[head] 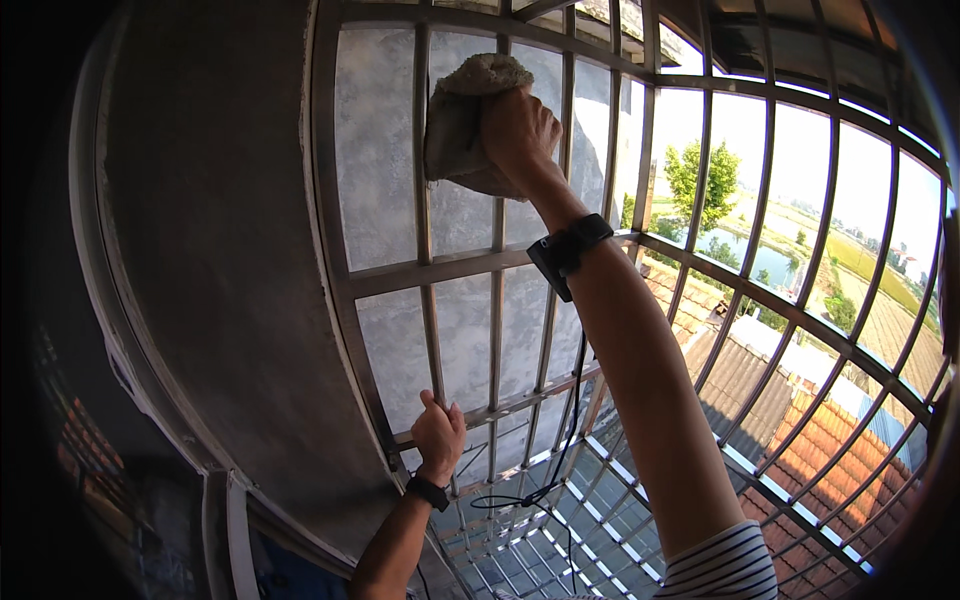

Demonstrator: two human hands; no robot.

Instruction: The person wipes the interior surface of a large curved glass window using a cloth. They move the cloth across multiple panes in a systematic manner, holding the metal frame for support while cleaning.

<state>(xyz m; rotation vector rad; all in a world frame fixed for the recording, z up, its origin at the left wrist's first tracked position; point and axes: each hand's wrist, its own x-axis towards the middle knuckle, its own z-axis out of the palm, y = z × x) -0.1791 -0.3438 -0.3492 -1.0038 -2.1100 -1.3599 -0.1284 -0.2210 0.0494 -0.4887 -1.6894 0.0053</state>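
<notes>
A grey cloth (459, 135), thick and rumpled, is bunched in my right hand (521, 127) high on the metal window cage. It lies over an upright bar (421, 232) in the upper section and hides part of it. Lower down, my left hand (439, 435) grips a vertical bar (433, 345) just above a horizontal rail (517, 405). Each wrist wears a black band, and the one on my right wrist (570, 247) carries a bulky device.
A grey concrete wall (382, 150) stands behind the side bars, and a dark wall (210, 225) at left. A black cable (577, 390) hangs down to the barred cage floor (540, 555). Tiled roofs (832, 442), a tree (701, 180) and a pond (772, 262) lie outside.
</notes>
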